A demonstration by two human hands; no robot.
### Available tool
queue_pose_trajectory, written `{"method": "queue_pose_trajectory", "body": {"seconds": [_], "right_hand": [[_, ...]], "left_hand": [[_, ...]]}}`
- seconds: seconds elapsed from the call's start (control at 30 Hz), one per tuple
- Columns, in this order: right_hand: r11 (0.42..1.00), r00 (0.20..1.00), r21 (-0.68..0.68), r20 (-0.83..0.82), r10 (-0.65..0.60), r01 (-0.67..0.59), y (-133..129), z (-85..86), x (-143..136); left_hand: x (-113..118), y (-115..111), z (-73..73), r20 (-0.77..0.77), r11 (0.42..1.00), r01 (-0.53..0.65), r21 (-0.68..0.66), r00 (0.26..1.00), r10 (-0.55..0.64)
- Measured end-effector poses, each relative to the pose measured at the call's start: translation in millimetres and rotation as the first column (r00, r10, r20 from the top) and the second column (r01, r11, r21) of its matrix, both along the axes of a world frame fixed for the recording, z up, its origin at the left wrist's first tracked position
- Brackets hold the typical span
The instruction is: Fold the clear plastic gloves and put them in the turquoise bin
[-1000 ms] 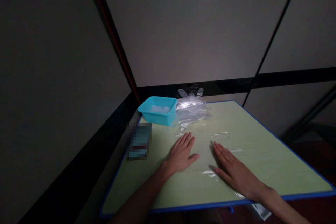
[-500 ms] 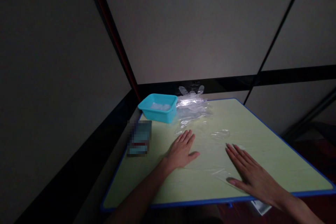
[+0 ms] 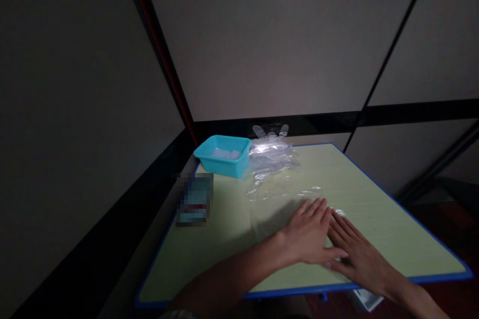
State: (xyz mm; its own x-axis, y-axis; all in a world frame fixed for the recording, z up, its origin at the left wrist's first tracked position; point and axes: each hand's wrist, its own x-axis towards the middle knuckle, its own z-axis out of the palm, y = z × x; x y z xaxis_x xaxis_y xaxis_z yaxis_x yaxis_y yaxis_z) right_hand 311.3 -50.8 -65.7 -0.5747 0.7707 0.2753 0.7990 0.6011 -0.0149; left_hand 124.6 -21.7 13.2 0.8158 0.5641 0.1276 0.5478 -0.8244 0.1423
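Easy to crease

At left stands a tub (image 3: 225,166); right of it, piled plastic gloves (image 3: 271,154). Nearer, a clear glove (image 3: 279,208) lies flat on the table (image 3: 224,219), seemingly partly beneath my left hand (image 3: 310,235), palm down, thumb out. My right hand (image 3: 358,255), also flattened, touches the left. Uneven pressure could crease the glove; clinging skin could drag it askew.

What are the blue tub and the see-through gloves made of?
Tub: probably hard plastic, smooth and rather dull; its walls stand stiff under an even rim.
Gloves: seemingly thin, glossy plastic film; they crinkle, catch bright glints and let the table show through in places.
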Motion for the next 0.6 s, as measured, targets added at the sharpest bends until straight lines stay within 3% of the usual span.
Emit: {"method": "queue_pose_trajectory", "body": {"seconds": [0.1,0.2,0.33,0.6], "right_hand": [[1.0,1.0,0.018,0.008,0.003,-0.003,0.4,-3.7,1.1],[1.0,1.0,0.009,0.002,-0.002,0.002,-0.4,-1.8,0.4],[0.999,1.0,-0.029,0.014,-0.022,0.022,-2.4,6.1,-2.0],[0.996,0.999,-0.075,0.008,-0.051,0.052,-4.8,13.8,-4.8]], "left_hand": [[16.0,-4.4,-10.7,0.022,0.998,0.006,-0.061,1.0,-0.005],[8.6,-1.2,-24.5,0.038,0.995,0.001,-0.097,0.999,0.002],[-24.6,6.5,-31.9,0.029,0.996,-0.021,-0.091,0.999,0.024],[-103.1,19.6,-33.0,-0.084,0.981,-0.182,-0.063,0.981,0.177]]}}
